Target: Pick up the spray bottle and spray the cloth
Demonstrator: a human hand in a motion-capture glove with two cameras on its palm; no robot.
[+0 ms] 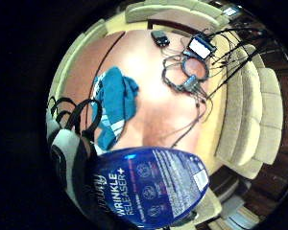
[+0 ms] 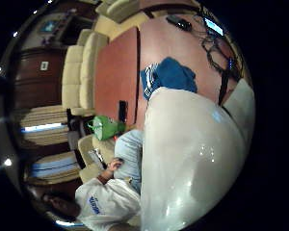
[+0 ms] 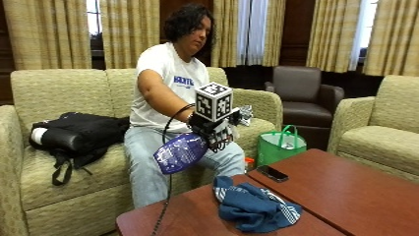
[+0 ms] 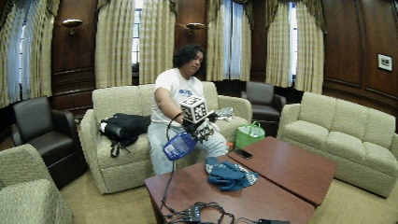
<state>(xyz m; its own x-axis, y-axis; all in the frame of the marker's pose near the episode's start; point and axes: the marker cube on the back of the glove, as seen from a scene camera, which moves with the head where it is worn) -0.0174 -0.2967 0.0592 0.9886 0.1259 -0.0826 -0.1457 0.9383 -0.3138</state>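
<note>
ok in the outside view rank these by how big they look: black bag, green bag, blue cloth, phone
1. black bag on the sofa
2. blue cloth, though it lies nearest the camera
3. green bag, partly hidden behind the table
4. phone, clearly smallest

one spray bottle (image 3: 180, 153), blue, is counted; one blue cloth (image 3: 255, 206); one gloved right hand (image 3: 216, 130); two wooden tables (image 3: 353, 191); one phone (image 3: 272, 173); one green bag (image 3: 280, 146); one black backpack (image 3: 78, 133); three beige sofas (image 4: 118, 140); two dark armchairs (image 4: 264, 100).
</note>
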